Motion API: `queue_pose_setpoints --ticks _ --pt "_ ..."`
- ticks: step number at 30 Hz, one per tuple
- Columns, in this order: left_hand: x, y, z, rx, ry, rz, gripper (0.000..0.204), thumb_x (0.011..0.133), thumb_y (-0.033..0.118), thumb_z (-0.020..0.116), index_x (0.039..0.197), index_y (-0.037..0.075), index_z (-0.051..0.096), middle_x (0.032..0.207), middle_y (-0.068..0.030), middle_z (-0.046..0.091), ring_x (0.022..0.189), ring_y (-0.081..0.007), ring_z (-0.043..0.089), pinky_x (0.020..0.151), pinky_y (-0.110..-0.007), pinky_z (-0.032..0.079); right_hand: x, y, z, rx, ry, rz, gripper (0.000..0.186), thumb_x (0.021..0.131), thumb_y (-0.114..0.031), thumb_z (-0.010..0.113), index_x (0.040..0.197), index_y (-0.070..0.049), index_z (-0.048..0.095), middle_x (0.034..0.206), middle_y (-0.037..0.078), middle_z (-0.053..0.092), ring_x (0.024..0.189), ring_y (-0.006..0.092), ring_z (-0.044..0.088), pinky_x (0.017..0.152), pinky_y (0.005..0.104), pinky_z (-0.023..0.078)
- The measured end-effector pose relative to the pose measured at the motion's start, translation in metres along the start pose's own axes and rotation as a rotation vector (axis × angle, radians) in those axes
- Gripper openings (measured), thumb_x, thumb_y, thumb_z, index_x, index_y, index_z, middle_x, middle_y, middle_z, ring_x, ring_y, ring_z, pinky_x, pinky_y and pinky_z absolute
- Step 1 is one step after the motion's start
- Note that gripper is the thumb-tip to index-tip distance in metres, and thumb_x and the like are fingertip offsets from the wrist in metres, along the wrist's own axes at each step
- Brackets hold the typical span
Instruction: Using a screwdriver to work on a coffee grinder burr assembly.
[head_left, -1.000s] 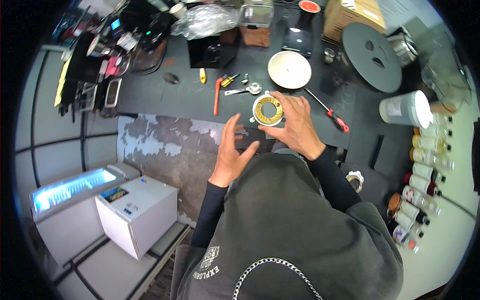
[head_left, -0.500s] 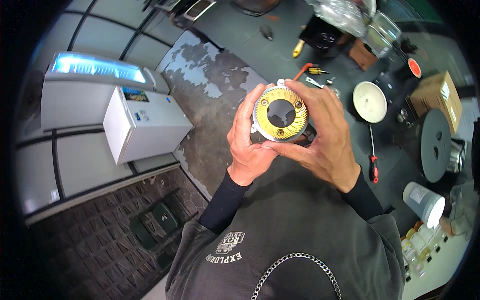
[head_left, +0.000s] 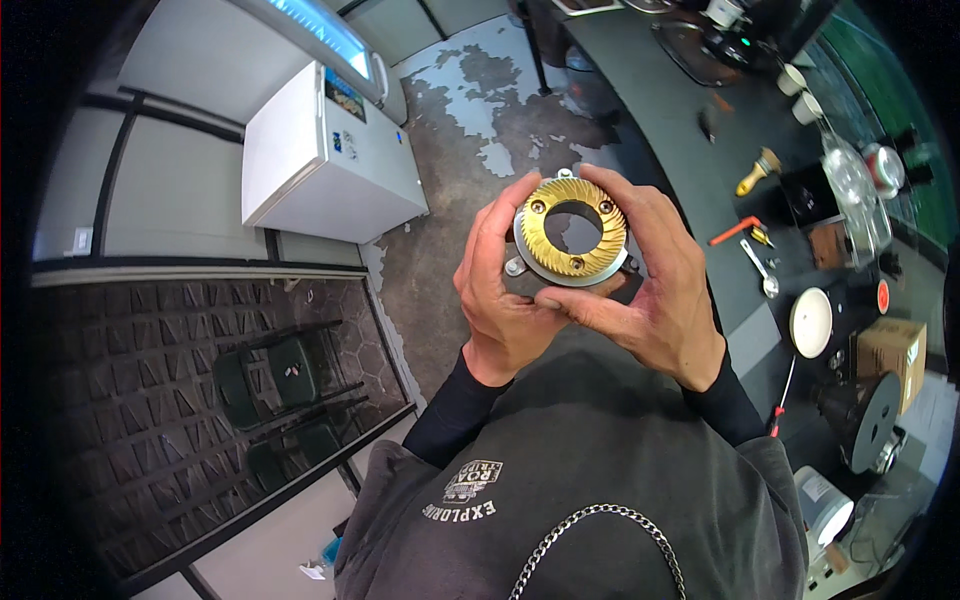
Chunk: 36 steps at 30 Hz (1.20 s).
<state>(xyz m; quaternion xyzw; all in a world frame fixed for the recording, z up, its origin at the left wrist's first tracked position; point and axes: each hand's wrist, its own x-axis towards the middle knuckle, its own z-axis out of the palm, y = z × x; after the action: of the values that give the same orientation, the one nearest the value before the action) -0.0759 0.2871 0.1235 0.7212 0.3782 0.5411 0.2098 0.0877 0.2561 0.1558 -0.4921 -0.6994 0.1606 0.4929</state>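
Note:
Both hands hold a gold-coloured grinder burr [head_left: 545, 247] on a silver carrier in front of my chest. The burr is a toothed ring with several screws in its face and a round hole through which the floor shows. Lugs stick out from the carrier's rim. My left hand [head_left: 497, 290] wraps the left side, its fingers along the edge. My right hand [head_left: 660, 285] grips the right side, fingers over the top and thumb under the lower edge. The thumb tip meets the left hand below the carrier.
On the dark worktable [head_left: 640, 70] to the right lie a brush [head_left: 758, 172], an orange-red tool [head_left: 735, 230], a spoon [head_left: 762, 268], a cream bowl [head_left: 810, 322], a screwdriver [head_left: 785, 390] and a cardboard box [head_left: 893, 350]. A white freezer [head_left: 310, 150] and dark chairs [head_left: 295, 370] are left.
The view has turned, so the worktable and freezer appear shifted. The burr has tilted slightly, showing more of the carrier's lower rim and floor through its hole. Both hands keep their grip.

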Motion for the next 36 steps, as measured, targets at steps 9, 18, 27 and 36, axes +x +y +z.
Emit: queue_pose_setpoints --ticks 9,18,27,36 --pt "0.022 -0.069 -0.084 0.083 0.106 -0.117 0.093 0.062 0.030 0.100 0.139 0.001 0.057 0.129 -0.0164 0.066 0.114 -0.0321 0.068 0.096 -0.040 0.055 0.069 -0.006 0.102 0.143 -0.197 -0.046 0.092 0.071 -0.036 0.094 0.144 -0.001 0.052 0.122 0.017 0.066 0.111 0.0347 0.064 0.096 0.0429 0.050" --pt "-0.011 -0.134 -0.139 0.151 0.305 -0.359 0.084 0.077 0.031 0.092 0.145 0.005 0.051 0.142 -0.0137 0.061 0.130 -0.0318 0.060 0.107 -0.041 0.051 0.121 0.014 0.204 0.348 -0.641 -0.094 0.094 0.073 -0.024 0.092 0.151 -0.001 0.045 0.142 0.020 0.058 0.129 0.0378 0.058 0.108 0.0444 0.048" --pt "-0.051 -0.122 -0.198 0.341 0.864 -0.504 0.080 0.081 0.023 0.088 0.147 0.001 0.048 0.144 -0.0201 0.059 0.132 -0.0325 0.060 0.109 -0.042 0.049 0.167 -0.034 0.334 0.691 -1.139 -0.423 0.088 0.075 -0.019 0.088 0.150 -0.003 0.046 0.142 0.020 0.057 0.129 0.0388 0.057 0.109 0.0455 0.047" --pt "-0.140 -0.067 -0.201 0.547 1.425 -0.837 0.087 0.077 -0.002 0.077 0.155 0.006 0.039 0.143 -0.0168 0.059 0.133 -0.0300 0.059 0.110 -0.040 0.048 0.084 -0.125 0.426 0.901 -1.758 -0.609 0.076 0.079 -0.014 0.089 0.144 -0.003 0.051 0.127 0.019 0.064 0.117 0.0345 0.065 0.100 0.0419 0.052"
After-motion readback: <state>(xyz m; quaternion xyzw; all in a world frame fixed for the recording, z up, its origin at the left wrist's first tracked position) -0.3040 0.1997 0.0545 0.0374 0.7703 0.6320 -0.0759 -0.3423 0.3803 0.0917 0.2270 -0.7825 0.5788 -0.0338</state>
